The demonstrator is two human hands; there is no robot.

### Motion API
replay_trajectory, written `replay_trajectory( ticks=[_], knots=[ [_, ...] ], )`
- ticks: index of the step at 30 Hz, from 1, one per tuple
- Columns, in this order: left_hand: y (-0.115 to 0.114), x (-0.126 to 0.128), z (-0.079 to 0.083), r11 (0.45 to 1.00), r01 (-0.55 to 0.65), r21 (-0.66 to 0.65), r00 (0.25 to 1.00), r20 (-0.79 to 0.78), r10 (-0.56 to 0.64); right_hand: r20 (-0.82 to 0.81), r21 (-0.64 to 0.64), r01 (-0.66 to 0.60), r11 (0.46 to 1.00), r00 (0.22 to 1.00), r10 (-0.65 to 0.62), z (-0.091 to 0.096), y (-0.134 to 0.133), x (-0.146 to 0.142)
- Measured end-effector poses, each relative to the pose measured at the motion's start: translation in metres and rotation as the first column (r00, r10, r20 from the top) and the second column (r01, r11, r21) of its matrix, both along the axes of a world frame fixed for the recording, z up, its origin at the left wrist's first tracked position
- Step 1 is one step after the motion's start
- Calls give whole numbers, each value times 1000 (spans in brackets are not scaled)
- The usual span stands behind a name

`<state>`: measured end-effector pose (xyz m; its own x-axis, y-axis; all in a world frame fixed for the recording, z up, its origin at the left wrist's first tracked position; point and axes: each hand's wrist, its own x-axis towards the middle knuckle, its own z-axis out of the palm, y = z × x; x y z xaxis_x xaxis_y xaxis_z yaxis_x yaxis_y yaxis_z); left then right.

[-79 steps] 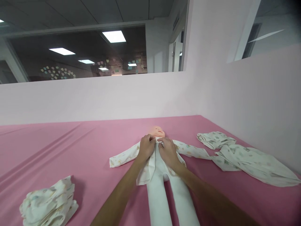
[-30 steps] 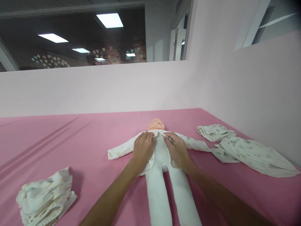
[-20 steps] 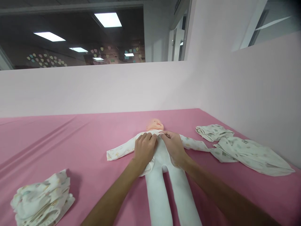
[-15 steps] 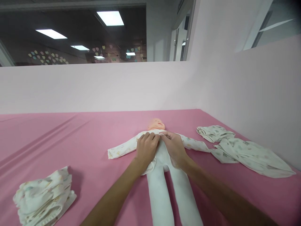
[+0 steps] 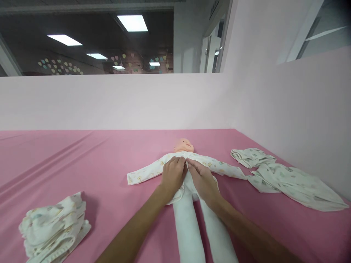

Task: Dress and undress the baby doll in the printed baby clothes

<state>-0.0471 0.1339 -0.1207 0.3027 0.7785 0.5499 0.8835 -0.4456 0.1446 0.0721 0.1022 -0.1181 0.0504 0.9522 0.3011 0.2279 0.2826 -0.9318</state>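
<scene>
A baby doll [image 5: 184, 145] lies on its back on the pink sheet [image 5: 104, 160], head away from me, its white legs [image 5: 189, 230] stretching toward me. It wears a white printed top [image 5: 142, 172] with both sleeves spread out sideways. My left hand [image 5: 172, 174] and my right hand [image 5: 201, 179] rest side by side on the doll's chest. Each hand's fingers are pinched on one front edge of the top, and the two edges meet at the middle.
A folded stack of printed baby clothes [image 5: 53, 228] sits at the near left. More printed garments [image 5: 279, 177] lie spread out at the right, close to the pale pink wall [image 5: 296, 120]. A low partition runs along the far side of the sheet.
My hands have drawn the two front edges of the top together over the doll's chest and slid a little down from its neck. The view has shifted slightly.
</scene>
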Motion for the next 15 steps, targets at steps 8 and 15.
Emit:
replay_trajectory(
  ticks=[8, 15],
  knots=[
    [-2, 8, 5, 951, 108, -291, 844, 532, 67, 55, -12, 42, 999, 998, -41, -5, -6, -3],
    [-9, 2, 11, 873, 367, -322, 666, 746, -4, 89, 18, 13, 1000, 996, -15, -1, -15, -4]
  ],
)
